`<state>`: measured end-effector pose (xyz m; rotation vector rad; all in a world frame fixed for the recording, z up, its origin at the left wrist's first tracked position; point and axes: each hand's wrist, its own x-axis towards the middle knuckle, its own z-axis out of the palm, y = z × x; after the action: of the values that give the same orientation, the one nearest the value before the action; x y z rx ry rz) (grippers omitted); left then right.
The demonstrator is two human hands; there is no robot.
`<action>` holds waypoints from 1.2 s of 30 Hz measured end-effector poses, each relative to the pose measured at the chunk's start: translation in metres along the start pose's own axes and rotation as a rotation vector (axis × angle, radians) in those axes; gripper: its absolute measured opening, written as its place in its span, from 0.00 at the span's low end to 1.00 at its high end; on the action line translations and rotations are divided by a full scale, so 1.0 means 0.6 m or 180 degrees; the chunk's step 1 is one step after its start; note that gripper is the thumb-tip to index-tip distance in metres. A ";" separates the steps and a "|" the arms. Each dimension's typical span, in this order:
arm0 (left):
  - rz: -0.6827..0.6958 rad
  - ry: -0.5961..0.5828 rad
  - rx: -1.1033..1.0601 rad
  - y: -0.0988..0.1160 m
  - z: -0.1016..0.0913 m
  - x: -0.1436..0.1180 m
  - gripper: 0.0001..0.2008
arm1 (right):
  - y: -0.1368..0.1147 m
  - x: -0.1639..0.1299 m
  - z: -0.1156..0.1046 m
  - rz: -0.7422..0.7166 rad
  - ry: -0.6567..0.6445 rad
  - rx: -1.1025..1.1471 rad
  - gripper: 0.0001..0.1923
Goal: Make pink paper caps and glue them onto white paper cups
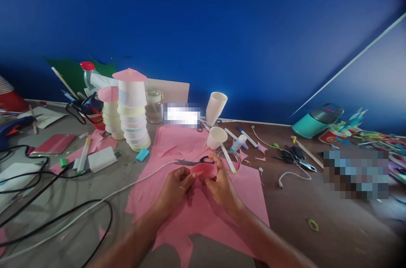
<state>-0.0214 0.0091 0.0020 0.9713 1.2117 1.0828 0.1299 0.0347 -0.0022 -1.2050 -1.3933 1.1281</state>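
Observation:
My left hand (175, 185) and my right hand (221, 184) meet over a large pink paper sheet (203, 213) and together pinch a small round pink paper piece (204, 170). Both hands grip its edges with the fingertips. Black-handled scissors (195, 161) lie on the sheet just beyond my fingers. A white paper cup (216, 137) lies tipped behind them, and a taller white cup (216, 108) stands farther back.
A stack of cups topped with pink paper cones (130, 107) stands at the back left. Black and white cables (47, 200) cross the table on the left. Markers (83, 156), a glue bottle (238, 143), a teal jug (317, 121) and scraps lie around.

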 end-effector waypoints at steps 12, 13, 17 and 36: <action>0.0052 0.0099 0.0374 -0.004 0.009 -0.009 0.15 | 0.005 0.010 0.003 0.0447 -0.0079 0.0700 0.25; 0.0013 0.0049 0.0392 -0.002 0.010 -0.010 0.15 | 0.005 0.010 0.003 0.0419 -0.0076 0.0639 0.24; -0.0076 -0.0105 0.0401 0.002 0.009 -0.010 0.18 | -0.002 0.006 0.003 0.0262 -0.0070 0.0482 0.25; -0.0150 0.0142 -0.0170 -0.001 0.004 -0.004 0.17 | -0.001 -0.001 0.015 0.0359 -0.0413 0.0899 0.28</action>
<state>-0.0190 0.0068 0.0023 0.8779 1.2300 1.0993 0.1211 0.0338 -0.0026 -1.0316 -1.2227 1.4511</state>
